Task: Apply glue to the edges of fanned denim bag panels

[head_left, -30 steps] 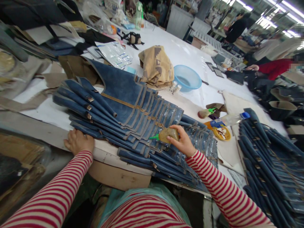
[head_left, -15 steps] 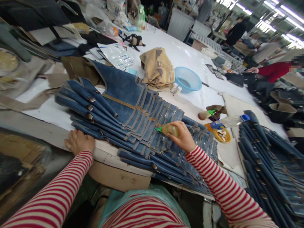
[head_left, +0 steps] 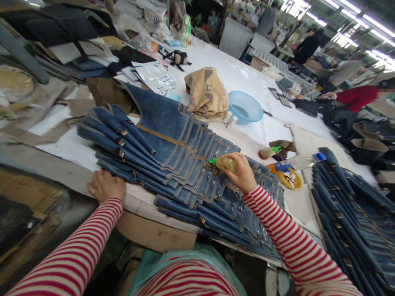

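Note:
My right hand is wrapped round a squeeze bottle with yellowish-brown contents. The bottle lies nearly level, its green nozzle over the grey-edged strips of the fanned blue panels. Wet, shiny streaks run along several of these strips, and brown bands cross the panels. At the table's near edge, my left hand rests palm down beside the rolled ends of the panels, touching the lowest one. Its fingers lie on the surface with their tips partly hidden, and I see nothing held in it.
Beyond the panels are a patterned cloth bundle and a blue basin. To the right are a second squeeze bottle, a clear plastic bottle, an orange dish and another blue stack. A person in red sleeves is farther off.
My right hand has moved the squeeze bottle slightly away from me and to the right across the strips. The left hand stays at the table edge; the whole view has shifted a little.

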{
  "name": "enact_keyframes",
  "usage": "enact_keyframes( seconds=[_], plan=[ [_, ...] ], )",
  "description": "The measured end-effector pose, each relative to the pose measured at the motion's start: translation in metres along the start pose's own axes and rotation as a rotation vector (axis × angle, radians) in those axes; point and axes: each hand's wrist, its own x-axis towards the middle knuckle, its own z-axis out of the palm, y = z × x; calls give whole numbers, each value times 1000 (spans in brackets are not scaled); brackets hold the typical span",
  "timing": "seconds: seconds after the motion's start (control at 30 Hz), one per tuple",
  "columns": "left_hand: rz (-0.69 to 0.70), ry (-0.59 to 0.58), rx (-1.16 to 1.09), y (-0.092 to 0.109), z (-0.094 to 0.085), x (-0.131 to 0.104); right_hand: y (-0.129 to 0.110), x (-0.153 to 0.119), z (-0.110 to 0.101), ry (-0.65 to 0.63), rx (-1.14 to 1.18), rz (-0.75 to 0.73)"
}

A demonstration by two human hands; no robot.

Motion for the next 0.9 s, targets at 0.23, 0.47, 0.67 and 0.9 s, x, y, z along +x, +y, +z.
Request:
enact_keyframes(
  seconds=[0.23, 0.47, 0.67, 0.9],
  plan=[
    [-11, -17, 6, 1, -2, 1, 2, 12, -1, -10, -26, 20],
    [11, 2, 42, -3, 2, 2, 14, 36, -4, 72, -83, 3],
    [9, -5, 26, -1, 0, 1, 24, 52, -4, 117, -91, 32],
    [3, -15, 38, -3, 0, 2, 32, 66, -6, 165, -99, 137]
  ],
)
